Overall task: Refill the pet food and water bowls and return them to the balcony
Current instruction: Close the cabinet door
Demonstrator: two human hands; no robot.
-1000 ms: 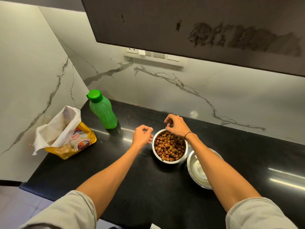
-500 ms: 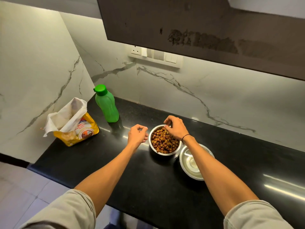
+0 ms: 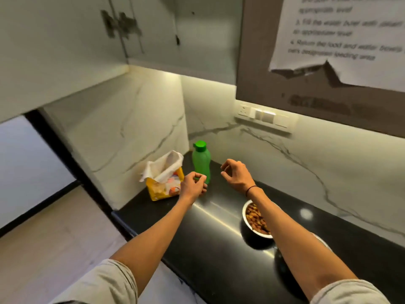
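The fingers of the left hand point(image 3: 194, 186) are curled loosely and hold nothing. The fingers of the right hand point(image 3: 235, 173) are half curled and empty too. Both hands hang just in front of the green bottle point(image 3: 201, 161) near the corner of the black desk point(image 3: 203, 238). The yellow food bag point(image 3: 163, 179) stands open beside it. The food bowl point(image 3: 255, 218) is full. The water bowl is mostly hidden behind the right arm. Water looks like the step now. Next, one hand must grip the bottle.

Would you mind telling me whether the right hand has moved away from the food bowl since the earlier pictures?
Yes. The right hand has left the food bowl rim and now hovers nearer the green bottle.
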